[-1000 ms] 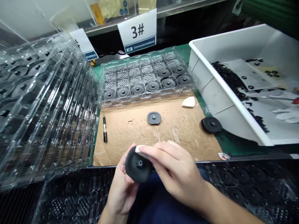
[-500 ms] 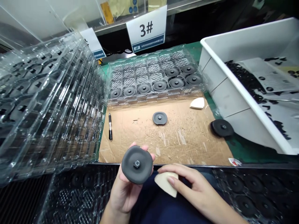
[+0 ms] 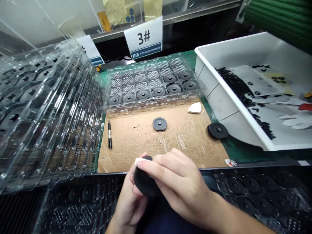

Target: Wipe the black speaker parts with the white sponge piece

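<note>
In front of my body, my left hand (image 3: 129,198) grips a dark rounded disc (image 3: 144,182), now tilted nearly on edge. My right hand (image 3: 182,185) pinches a white wedge-shaped pad (image 3: 140,160) against the disc's upper rim. Most of the pad is hidden behind my right fingers. Beyond my hands, a grey disc with a metal nut (image 3: 160,124) at its centre lies flat on the cardboard sheet (image 3: 131,143). A second white wedge pad (image 3: 195,108) lies near the sheet's back right corner.
Clear trays are stacked high at left (image 3: 80,107). A clear compartment tray (image 3: 148,90) holding several discs is at the back. A black pen (image 3: 109,135) lies left. Dark discs (image 3: 218,130) sit beside a white bin (image 3: 231,112) of black pieces. A green ribbed sleeve (image 3: 280,19) shows upper right.
My right hand has brought the pad up and left onto the disc's rim. The disc has turned from face-up to nearly edge-on. A green sleeve has appeared over the bin.
</note>
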`<state>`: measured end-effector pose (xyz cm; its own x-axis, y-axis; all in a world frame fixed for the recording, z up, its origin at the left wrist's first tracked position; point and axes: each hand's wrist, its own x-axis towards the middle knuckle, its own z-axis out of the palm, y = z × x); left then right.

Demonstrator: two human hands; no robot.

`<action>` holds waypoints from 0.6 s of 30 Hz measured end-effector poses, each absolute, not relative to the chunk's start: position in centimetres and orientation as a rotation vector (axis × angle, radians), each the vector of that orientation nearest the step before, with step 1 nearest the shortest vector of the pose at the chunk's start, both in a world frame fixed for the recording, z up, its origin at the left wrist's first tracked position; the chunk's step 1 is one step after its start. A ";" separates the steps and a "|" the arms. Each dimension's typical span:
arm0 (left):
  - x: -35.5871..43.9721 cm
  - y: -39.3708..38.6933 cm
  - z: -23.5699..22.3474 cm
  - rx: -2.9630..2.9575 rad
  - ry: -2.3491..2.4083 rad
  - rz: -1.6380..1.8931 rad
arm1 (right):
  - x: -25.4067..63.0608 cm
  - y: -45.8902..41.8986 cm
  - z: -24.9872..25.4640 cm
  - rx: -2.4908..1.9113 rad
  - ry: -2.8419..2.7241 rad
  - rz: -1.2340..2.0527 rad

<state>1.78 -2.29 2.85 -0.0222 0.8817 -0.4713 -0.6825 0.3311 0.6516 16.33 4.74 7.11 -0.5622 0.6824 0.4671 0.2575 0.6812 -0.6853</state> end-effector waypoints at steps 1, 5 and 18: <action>1.6 -2.3 2.8 0.258 0.997 1.278 | 16.4 4.9 7.3 -0.772 -2.186 0.797; 1.6 -2.1 2.3 0.293 0.944 1.263 | 16.6 5.0 7.0 -0.833 -2.220 0.858; 2.4 -0.7 3.5 0.172 0.750 1.406 | 18.0 2.0 4.5 -0.983 -1.534 1.321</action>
